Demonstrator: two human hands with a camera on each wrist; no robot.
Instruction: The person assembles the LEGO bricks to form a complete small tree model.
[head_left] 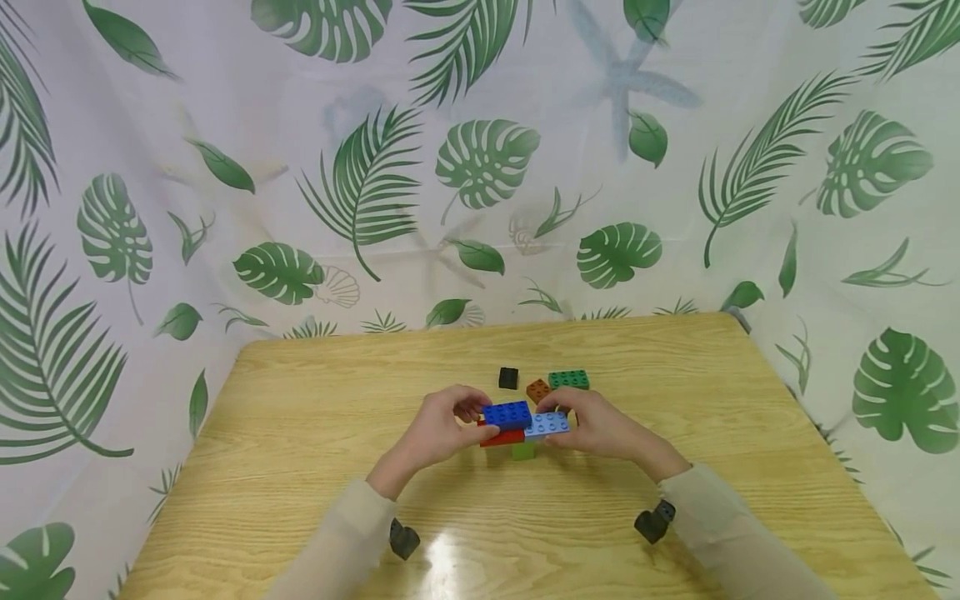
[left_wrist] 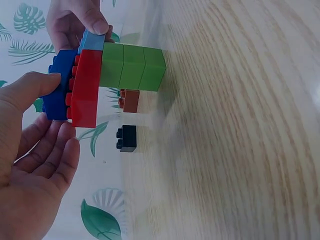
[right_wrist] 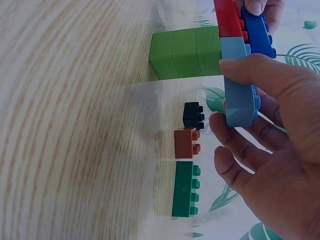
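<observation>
A column of lime green bricks stands on the table, topped by a red brick and a light blue brick side by side. My left hand pinches a dark blue brick between thumb and fingers, over the red one. In the left wrist view the dark blue brick leans slightly, close over the red studs, its far end beside the light blue brick. My right hand grips the light blue brick, thumb on its near side and fingers round the far side.
Behind the stack lie a black brick, a reddish-brown brick and a long dark green brick. The wooden table ends at a leaf-patterned cloth at the back and sides.
</observation>
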